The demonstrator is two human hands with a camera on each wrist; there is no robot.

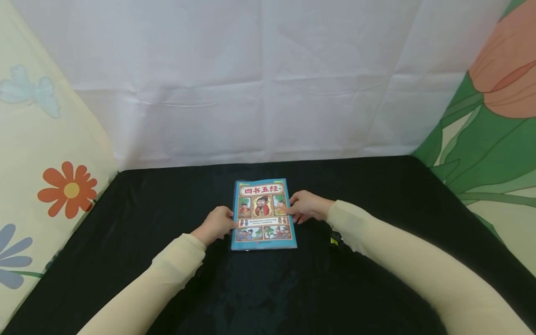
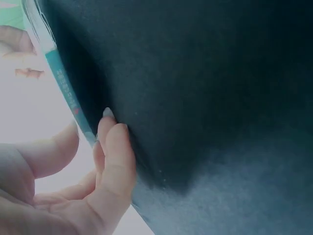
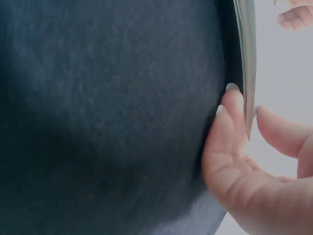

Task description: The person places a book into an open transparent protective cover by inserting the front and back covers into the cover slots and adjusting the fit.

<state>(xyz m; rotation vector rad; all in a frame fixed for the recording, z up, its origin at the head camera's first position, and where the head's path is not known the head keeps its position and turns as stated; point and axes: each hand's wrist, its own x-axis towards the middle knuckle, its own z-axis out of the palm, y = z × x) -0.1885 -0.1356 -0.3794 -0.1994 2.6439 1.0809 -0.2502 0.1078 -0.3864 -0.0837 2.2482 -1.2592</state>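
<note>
Book (image 1: 263, 214) flat on black cloth (image 1: 268, 288), mid-table, cover up, left hand (image 1: 215, 224) at its left edge — fingers (image 2: 115, 147) curled under the spine, thumb on top, right hand (image 1: 307, 206) pinching the right edge the same way, white backdrop (image 1: 268, 79) behind.

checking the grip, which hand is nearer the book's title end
Right. The right hand holds the right edge of the book about midway up, closer to the title. The left hand grips the left edge lower down.
</note>
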